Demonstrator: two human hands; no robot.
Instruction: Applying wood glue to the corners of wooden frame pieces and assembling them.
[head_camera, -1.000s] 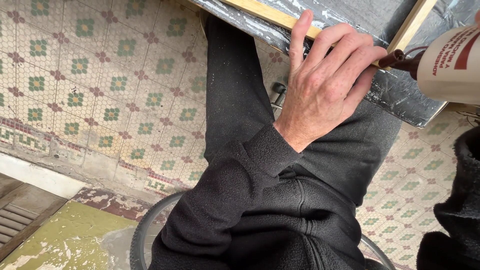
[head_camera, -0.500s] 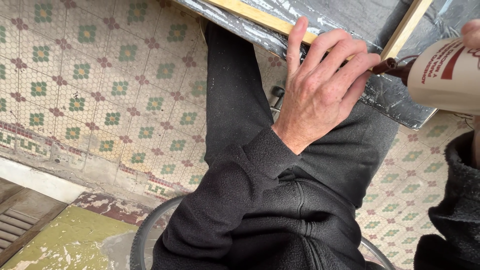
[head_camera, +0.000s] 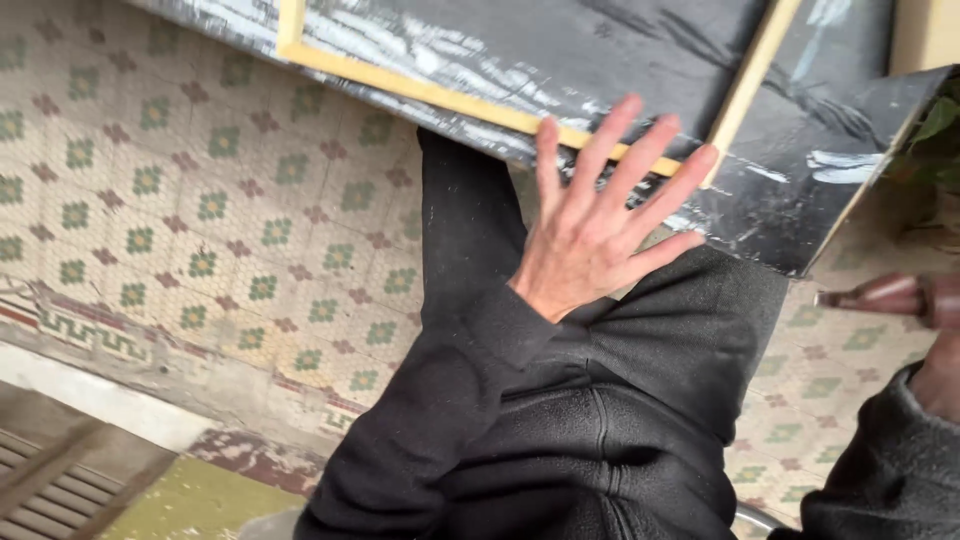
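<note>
My left hand (head_camera: 590, 235) is open with the fingers spread wide. Its fingertips lie on the near edge of a board covered in black plastic sheet (head_camera: 600, 50) and on the pale wooden strip (head_camera: 420, 90) fixed along it. The board rests across my lap, over black trousers (head_camera: 460, 230). At the right edge, only the heel and wrist of my right hand (head_camera: 940, 380) show, in a black sleeve. It holds a bottle whose brown nozzle (head_camera: 885, 296) points left, clear of the board. The bottle's body is out of frame.
A patterned tiled floor (head_camera: 200, 200) with green and red flowers lies to the left and below. A stone step and a wooden grate (head_camera: 40, 470) sit at the bottom left. Green leaves (head_camera: 935, 130) show at the right edge.
My left hand has opened from a relaxed press into a wide spread. The bottle has pulled right and down, away from the board's corner. The camera has moved closer.
</note>
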